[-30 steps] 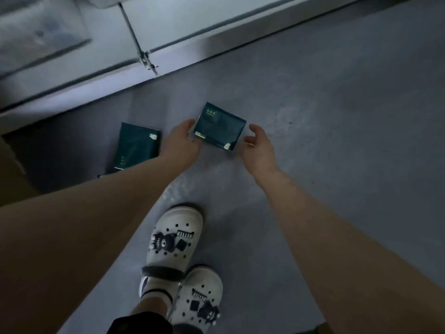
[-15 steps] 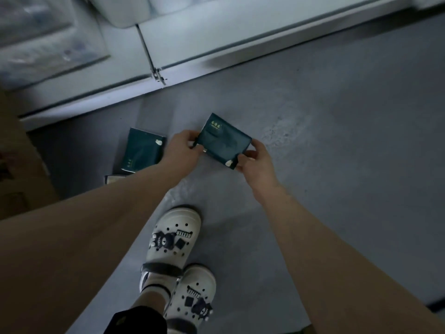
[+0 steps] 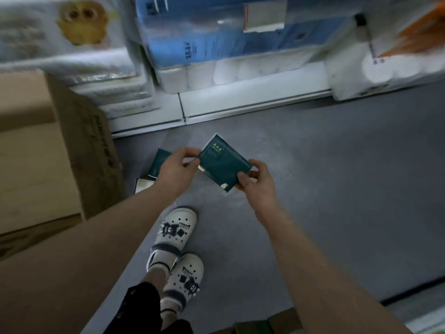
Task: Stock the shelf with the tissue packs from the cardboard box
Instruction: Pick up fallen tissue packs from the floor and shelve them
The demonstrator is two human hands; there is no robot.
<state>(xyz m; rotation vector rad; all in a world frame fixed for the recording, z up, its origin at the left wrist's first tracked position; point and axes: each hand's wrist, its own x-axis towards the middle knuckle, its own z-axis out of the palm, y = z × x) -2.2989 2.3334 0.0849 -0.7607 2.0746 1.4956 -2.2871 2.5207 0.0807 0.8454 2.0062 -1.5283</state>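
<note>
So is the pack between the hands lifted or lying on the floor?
Lifted: the left hand and right hand pinch opposite edges of the tissue pack.

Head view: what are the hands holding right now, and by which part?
One flat dark green tissue pack, gripped from both sides. The left hand pinches its left corner; the right hand pinches its lower-right edge, near the right corner.

Dark green tissue pack (image 3: 222, 162); grey floor (image 3: 337, 189).

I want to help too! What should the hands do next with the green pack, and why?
Probably lift the pack to the shelf: the left hand and right hand both pinch it above the floor, and a second pack lies below.
</note>
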